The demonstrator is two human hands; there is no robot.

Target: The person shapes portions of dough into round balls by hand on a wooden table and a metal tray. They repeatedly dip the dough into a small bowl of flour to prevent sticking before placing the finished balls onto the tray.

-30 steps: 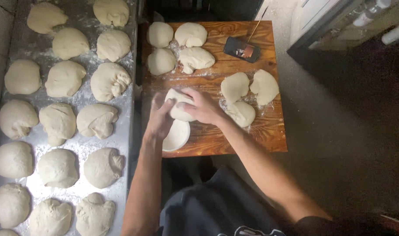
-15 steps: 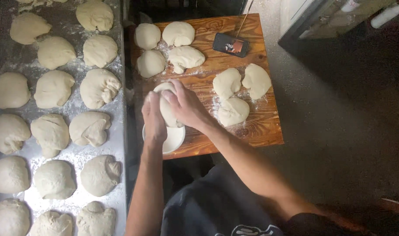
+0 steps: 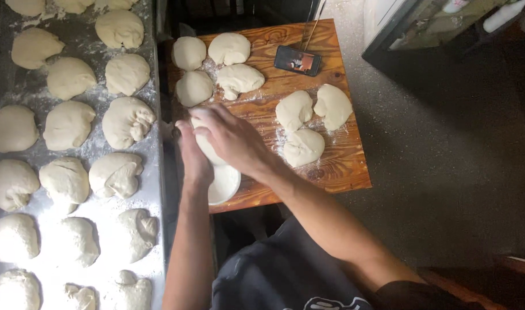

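Both hands cupped on dough piece [image 3: 205,143] at desk [image 3: 337,166] left edge, above white bowl [image 3: 225,183]. Left hand [image 3: 192,158] pressed to its side, right hand [image 3: 231,138] curled over top. Step looks like rounding into ball. Seven dough lumps [image 3: 302,146] lie on desk near phone [image 3: 297,60]; floured tray [image 3: 90,152] left holds many.
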